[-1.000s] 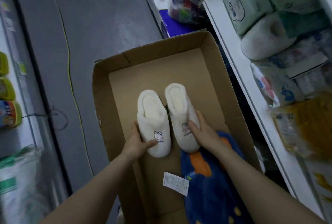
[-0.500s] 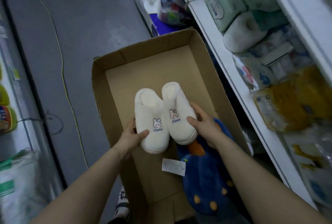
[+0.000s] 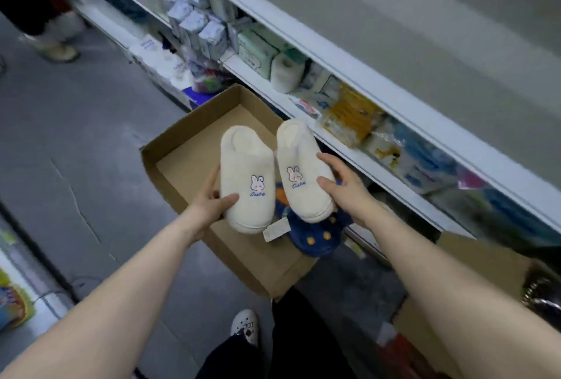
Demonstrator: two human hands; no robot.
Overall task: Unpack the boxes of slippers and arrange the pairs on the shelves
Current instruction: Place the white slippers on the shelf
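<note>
Just over the brown cardboard box (image 3: 188, 147), the left hand (image 3: 209, 201) grips one fluffy cream slipper (image 3: 247, 178). The right hand (image 3: 343, 187) clasps its twin (image 3: 303, 169).

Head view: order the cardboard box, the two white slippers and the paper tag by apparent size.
1. cardboard box
2. left white slipper and right white slipper: they look alike, so they are not ranked against each other
3. paper tag

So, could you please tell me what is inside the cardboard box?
A blue plush slipper and a white paper slip lie in the cardboard box. The held white slippers cover part of its floor and the blue one.
</note>
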